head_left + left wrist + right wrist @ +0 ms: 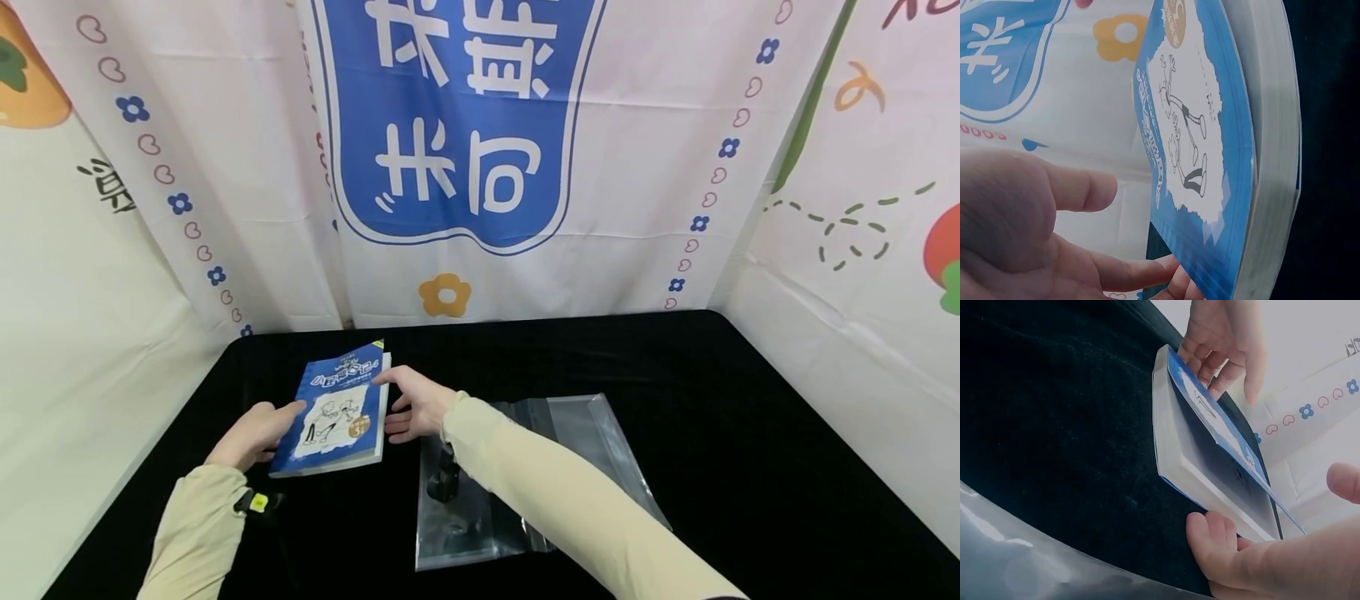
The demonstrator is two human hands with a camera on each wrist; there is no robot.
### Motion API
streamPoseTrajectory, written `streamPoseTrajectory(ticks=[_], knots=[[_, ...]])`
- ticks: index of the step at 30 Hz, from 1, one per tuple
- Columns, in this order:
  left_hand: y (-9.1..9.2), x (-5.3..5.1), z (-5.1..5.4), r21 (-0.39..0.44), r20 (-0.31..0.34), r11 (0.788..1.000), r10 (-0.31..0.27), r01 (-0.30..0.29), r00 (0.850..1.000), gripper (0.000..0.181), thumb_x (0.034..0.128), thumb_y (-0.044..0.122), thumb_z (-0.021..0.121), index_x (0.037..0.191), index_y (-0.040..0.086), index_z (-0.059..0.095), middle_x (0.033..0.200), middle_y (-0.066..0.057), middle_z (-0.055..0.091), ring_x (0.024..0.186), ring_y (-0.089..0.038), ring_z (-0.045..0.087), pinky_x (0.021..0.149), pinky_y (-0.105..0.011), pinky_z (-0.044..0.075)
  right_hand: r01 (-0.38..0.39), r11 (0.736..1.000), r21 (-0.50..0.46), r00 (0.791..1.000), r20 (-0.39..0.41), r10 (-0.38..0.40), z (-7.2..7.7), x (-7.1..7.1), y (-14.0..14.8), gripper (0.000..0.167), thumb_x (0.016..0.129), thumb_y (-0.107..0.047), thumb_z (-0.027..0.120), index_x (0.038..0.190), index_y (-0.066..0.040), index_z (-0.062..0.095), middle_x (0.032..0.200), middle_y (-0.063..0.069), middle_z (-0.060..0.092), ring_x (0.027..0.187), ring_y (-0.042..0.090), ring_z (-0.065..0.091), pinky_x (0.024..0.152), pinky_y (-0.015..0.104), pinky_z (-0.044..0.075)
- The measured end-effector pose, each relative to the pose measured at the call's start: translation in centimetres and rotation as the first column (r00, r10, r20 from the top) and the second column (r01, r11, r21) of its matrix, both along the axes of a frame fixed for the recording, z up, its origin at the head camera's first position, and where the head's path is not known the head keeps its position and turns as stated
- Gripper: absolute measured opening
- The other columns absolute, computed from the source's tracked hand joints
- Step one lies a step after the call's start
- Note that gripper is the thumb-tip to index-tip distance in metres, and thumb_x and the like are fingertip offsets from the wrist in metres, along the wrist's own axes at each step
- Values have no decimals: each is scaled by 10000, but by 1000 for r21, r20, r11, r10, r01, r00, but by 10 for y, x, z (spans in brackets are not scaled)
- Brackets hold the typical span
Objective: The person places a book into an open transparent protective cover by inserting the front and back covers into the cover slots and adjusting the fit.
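A blue paperback book point(326, 454) with white cartoon artwork lies on the black cloth at the left. Its front cover point(1219, 425) stands a little away from the pages in the right wrist view. My left hand point(253, 435) is at the book's spine side; in the left wrist view its fingers point(1129, 272) touch the spine, while the thumb point(1085, 189) stays apart from the cover. My right hand point(422, 406) is at the opposite edge. Its fingertips point(1197, 526) are beside the lower page edge, and the thumb point(1344, 481) is raised clear of the cover.
A clear plastic bag point(472, 533) lies flat right of the book, partly under my right forearm. Black cloth point(750, 467) covers the table. White printed curtains point(637, 208) hang behind and at both sides.
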State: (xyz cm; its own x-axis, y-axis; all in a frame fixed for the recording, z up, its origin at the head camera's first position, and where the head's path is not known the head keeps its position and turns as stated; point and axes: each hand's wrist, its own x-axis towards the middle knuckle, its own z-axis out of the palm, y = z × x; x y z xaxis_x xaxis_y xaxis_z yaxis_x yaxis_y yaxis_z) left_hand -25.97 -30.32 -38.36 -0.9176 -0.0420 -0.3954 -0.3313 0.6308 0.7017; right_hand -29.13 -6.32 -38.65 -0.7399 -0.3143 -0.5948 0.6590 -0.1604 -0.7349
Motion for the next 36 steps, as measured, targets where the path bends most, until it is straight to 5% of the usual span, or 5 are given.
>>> streamPoseTrajectory(ticks=[11, 18, 26, 31, 36], knots=[[3, -3, 3, 15, 33, 1000, -14, 13, 999, 771, 1017, 476, 369, 1335, -214, 237, 1031, -227, 445, 912, -306, 495, 782, -429, 468, -19, 994, 104, 1000, 2, 19, 5, 0, -5, 614, 811, -273, 738, 1204, 117, 473, 1025, 247, 529, 1034, 362, 548, 995, 516, 416], [3, -5, 4, 50, 61, 999, -6, 3, 998, 795, 1027, 478, 351, 1382, -220, 209, 1148, -281, 447, 991, -332, 513, 851, -490, 475, -19, 984, 175, 1000, 4, 19, 6, -1, -11, 504, 819, -199, 740, 1141, 109, 505, 997, 226, 530, 990, 344, 545, 973, 486, 441], [-3, -7, 1, 126, 78, 992, -11, 1, 997, 763, 1052, 436, 318, 1384, -229, 146, 1070, -229, 490, 870, -238, 566, 757, -369, 514, -49, 986, 161, 998, -32, 55, 0, -4, -16, 219, 859, -104, 687, 979, 52, 591, 899, 184, 649, 728, 223, 595, 891, 416, 505], [0, -6, -2, 174, 69, 985, -20, 8, 997, 652, 1064, 381, 343, 1316, -208, 217, 900, -140, 521, 764, -185, 553, 701, -329, 520, 30, 987, 160, 996, -83, -17, -5, -4, -19, 79, 867, 15, 638, 939, 43, 620, 829, 187, 674, 732, 223, 647, 823, 373, 544], [3, -6, -3, 157, 43, 988, -3, -4, 999, 486, 1071, 286, 363, 1208, -180, 344, 811, -97, 561, 679, -154, 583, 634, -300, 528, 106, 972, 207, 986, -147, -77, -12, -2, -26, 107, 809, 137, 643, 883, 63, 621, 812, 166, 664, 824, 274, 686, 773, 357, 567]])
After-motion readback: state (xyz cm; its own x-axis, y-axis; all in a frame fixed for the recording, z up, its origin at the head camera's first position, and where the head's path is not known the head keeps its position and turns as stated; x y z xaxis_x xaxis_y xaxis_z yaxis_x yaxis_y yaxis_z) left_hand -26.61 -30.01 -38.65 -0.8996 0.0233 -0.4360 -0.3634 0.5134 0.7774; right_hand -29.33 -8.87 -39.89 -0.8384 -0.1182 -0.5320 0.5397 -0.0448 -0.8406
